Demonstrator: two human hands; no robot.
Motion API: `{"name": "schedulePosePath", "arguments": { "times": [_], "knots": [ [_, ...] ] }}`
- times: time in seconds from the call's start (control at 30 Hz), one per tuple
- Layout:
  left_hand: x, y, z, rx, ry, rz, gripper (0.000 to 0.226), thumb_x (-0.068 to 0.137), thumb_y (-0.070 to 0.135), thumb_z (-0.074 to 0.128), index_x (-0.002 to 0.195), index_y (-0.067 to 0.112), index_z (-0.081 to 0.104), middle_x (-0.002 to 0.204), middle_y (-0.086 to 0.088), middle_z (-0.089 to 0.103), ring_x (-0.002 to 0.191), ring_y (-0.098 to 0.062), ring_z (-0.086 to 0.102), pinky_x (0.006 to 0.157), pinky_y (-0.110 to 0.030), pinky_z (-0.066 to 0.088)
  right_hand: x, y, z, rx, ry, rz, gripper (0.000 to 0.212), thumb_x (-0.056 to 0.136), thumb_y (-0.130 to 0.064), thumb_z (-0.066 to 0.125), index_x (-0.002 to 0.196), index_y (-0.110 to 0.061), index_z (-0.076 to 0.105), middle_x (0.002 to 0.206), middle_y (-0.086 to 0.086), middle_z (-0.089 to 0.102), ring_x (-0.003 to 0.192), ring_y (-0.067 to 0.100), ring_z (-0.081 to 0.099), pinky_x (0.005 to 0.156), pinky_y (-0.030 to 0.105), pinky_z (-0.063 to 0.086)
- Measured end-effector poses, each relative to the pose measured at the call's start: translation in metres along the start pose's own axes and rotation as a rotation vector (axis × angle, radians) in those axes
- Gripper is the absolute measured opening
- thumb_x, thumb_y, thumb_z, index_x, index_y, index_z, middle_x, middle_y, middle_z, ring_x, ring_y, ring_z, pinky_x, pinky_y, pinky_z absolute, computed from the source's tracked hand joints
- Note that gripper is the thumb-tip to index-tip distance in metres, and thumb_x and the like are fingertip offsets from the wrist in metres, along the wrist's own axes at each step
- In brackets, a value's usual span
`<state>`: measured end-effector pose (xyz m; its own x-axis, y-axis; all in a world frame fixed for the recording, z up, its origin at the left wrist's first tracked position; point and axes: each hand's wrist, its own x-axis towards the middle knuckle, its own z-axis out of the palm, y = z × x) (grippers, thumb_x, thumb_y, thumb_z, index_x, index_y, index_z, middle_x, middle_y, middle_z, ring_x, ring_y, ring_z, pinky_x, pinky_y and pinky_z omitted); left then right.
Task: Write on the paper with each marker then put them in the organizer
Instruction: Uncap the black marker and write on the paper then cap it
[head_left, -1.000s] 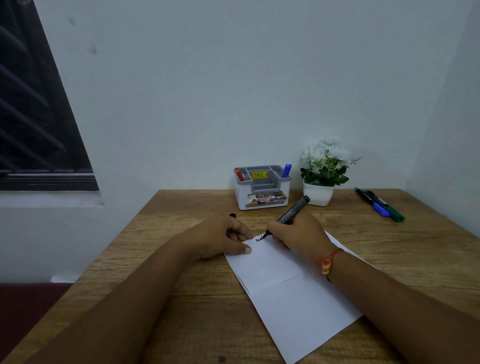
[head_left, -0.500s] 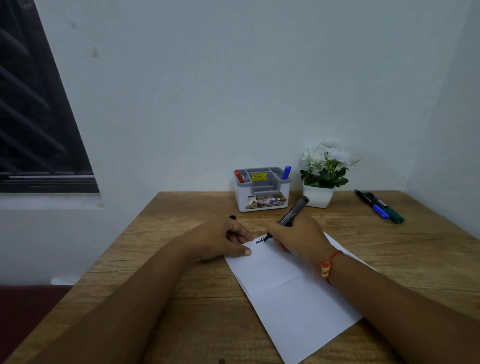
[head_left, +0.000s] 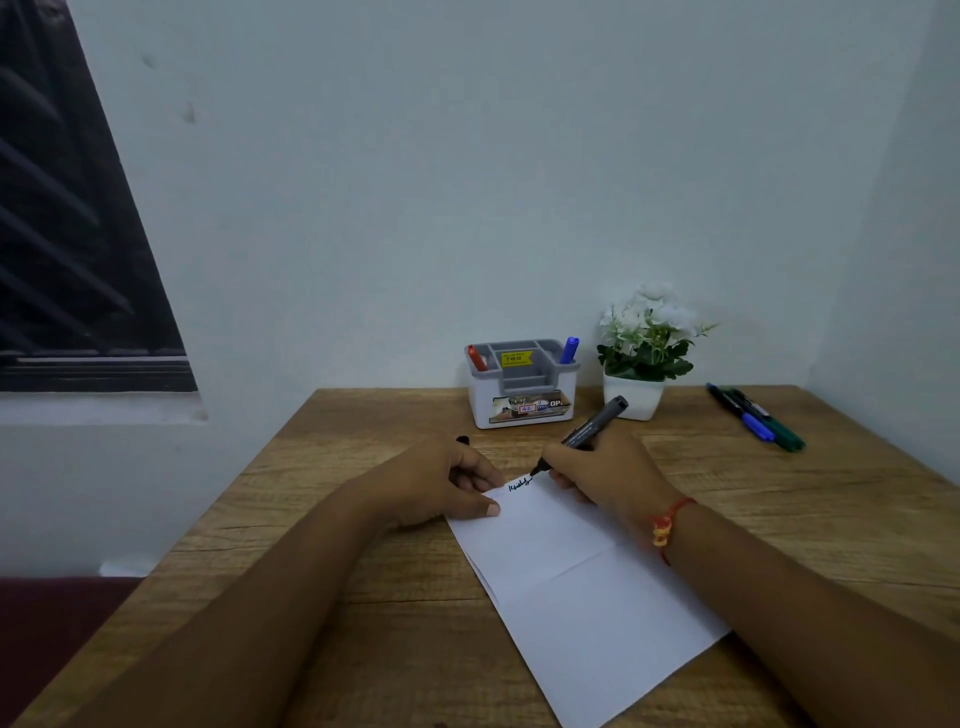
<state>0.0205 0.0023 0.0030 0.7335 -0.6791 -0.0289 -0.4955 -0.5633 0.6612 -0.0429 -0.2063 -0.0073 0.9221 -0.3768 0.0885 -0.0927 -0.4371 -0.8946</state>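
organizer (head_left: 479, 402) sticker (head_left: 516, 358) "49.00", label (head_left: 530, 408) "op"

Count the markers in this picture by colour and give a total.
Red: 1, red marker in the organizer
Blue: 2, blue marker in the organizer, second blue marker on the table
Green: 1, green marker on the table
Black: 1, black marker in the right hand
Total: 5

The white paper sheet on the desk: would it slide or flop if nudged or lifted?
Probably floppy: the thin white paper sheet shows fold creases. Likely light and prone to sliding on the smooth wooden table, since the left hand pins its edge.
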Motion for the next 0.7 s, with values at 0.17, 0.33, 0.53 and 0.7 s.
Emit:
{"name": "schedulePosePath", "arguments": {
  "times": [0.17, 0.33, 0.53, 0.7],
  "knots": [
    [0.0002, 0.0005, -0.0002, 0.001, -0.002, -0.002, 0.034, 0.081, 0.03, 0.076, 0.114, 0.03, 0.069, 0.098, 0.019, 0.065, 0.088, 0.001, 0.057, 0.07, -0.006, 0.044, -0.0013, 0.0001, 0.0009, -0.076, -0.02, -0.021, 0.025, 0.079, -0.026, 0.07, 0.08, -0.001, 0.073, 0.062, 0.004, 0.072, 0.049, 0.011, 0.059, 0.048, 0.022, 0.05],
    [0.0001, -0.0005, -0.0001, -0.007, -0.003, -0.001, 0.032, 0.08, 0.03, 0.077, 0.112, 0.031, 0.069, 0.097, 0.018, 0.066, 0.088, 0.0, 0.058, 0.072, -0.008, 0.045, -0.0006, -0.0003, 0.0005, -0.12, -0.017, -0.031, 0.022, 0.078, -0.026, 0.069, 0.067, -0.007, 0.072, 0.058, 0.003, 0.071, 0.048, 0.01, 0.06, 0.052, 0.024, 0.053],
    [0.0001, -0.0021, 0.0007, -0.038, 0.011, 0.012, 0.03, 0.079, 0.029, 0.078, 0.108, 0.033, 0.07, 0.1, 0.014, 0.068, 0.086, 0.001, 0.058, 0.071, -0.007, 0.045, 0.0004, 0.0007, 0.0002, -0.097, -0.002, -0.027, 0.021, 0.078, -0.026, 0.07, 0.072, -0.006, 0.073, 0.062, 0.003, 0.073, 0.052, 0.011, 0.065, 0.058, 0.029, 0.058],
    [0.0007, -0.0021, 0.0004, -0.024, 0.012, 0.005, 0.033, 0.079, 0.03, 0.078, 0.111, 0.031, 0.07, 0.101, 0.013, 0.068, 0.088, 0.0, 0.059, 0.074, -0.009, 0.045, 0.0011, 0.0011, 0.0006, -0.09, 0.011, -0.016, 0.02, 0.078, -0.027, 0.07, 0.073, -0.007, 0.074, 0.062, 0.002, 0.074, 0.053, 0.011, 0.066, 0.056, 0.026, 0.057]
  ]
}}
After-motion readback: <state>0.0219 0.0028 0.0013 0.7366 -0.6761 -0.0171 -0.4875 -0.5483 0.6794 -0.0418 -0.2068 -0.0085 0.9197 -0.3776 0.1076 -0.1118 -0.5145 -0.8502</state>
